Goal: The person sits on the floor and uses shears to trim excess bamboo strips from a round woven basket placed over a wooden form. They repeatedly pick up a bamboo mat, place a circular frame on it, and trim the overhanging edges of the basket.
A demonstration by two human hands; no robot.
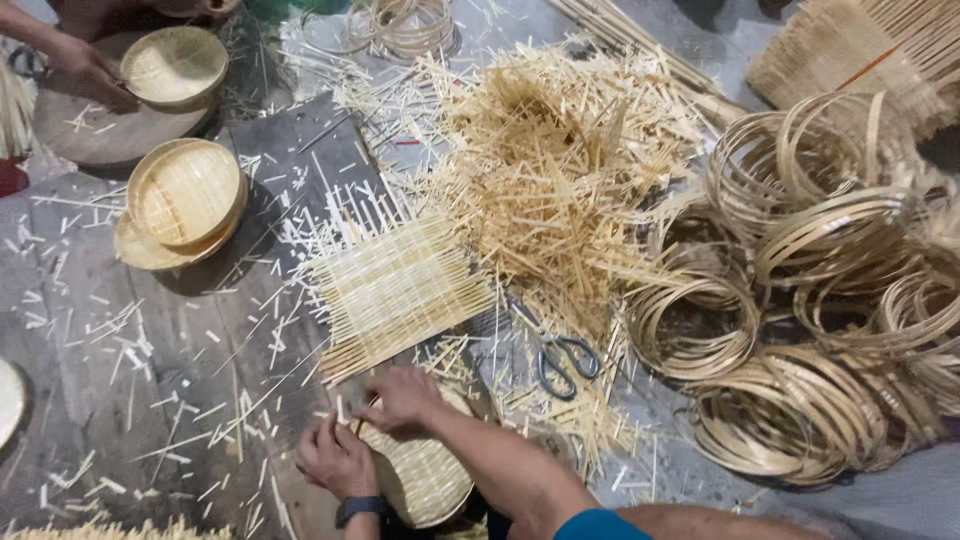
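Both of my hands, left hand (338, 458) and right hand (402, 398), pinched the rim of a round woven tray (425, 480), scissors (558, 358) lying at two o'clock of it.

Three hands show: the person's left hand (338, 458) and right hand (402, 398) at the lower middle of the frame, and another person's hand (88, 72) at the upper left. One pair of scissors (556, 356) lies at the centre. One flat woven mat (400, 290) lies above the hands. Four round woven baskets are in full view: one (422, 472) under the hands, one (176, 66) at the upper left, two stacked (182, 200) at the left. The bamboo rings (800, 300) at the right are too many to count.
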